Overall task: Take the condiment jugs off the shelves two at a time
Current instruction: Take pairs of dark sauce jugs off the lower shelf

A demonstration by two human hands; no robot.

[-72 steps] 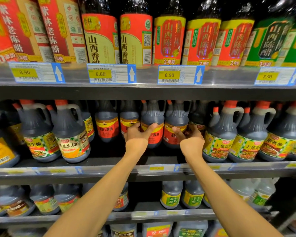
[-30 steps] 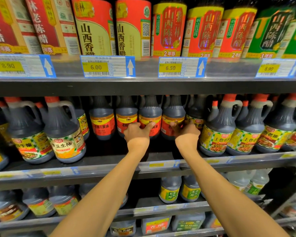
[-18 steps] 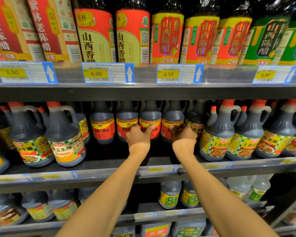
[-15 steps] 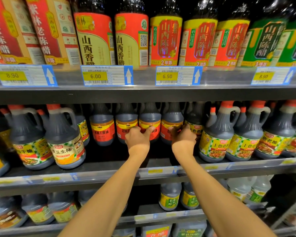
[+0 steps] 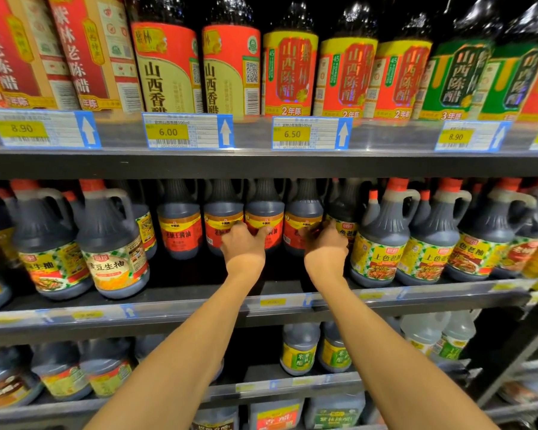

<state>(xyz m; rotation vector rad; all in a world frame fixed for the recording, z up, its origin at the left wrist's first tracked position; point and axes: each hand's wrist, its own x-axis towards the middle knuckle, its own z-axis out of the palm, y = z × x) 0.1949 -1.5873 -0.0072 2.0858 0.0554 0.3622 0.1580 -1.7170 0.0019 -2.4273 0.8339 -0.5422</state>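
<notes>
Mid-shelf (image 5: 180,301): left hand (image 5: 242,243), right hand (image 5: 326,247) each clasp a red-labelled jug; fingertips hidden.

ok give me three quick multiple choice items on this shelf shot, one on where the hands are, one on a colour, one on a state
1. Which shelf do both hands reach into?
A. the top one with tall bottles
B. the middle one with dark jugs
C. the bottom one

2. What colour are the caps on the handled jugs at right?
A. red-orange
B. blue
C. white

3. What is the left hand doing?
A. hanging idle
B. pressing a price tag
C. gripping a red-labelled jug

Key: 1 B, the left hand and right hand are at the jugs on the middle shelf. 2 A, the handled jugs carry red-orange caps. 3 C, its fingers and thumb curl round the red-labelled jug.
</notes>
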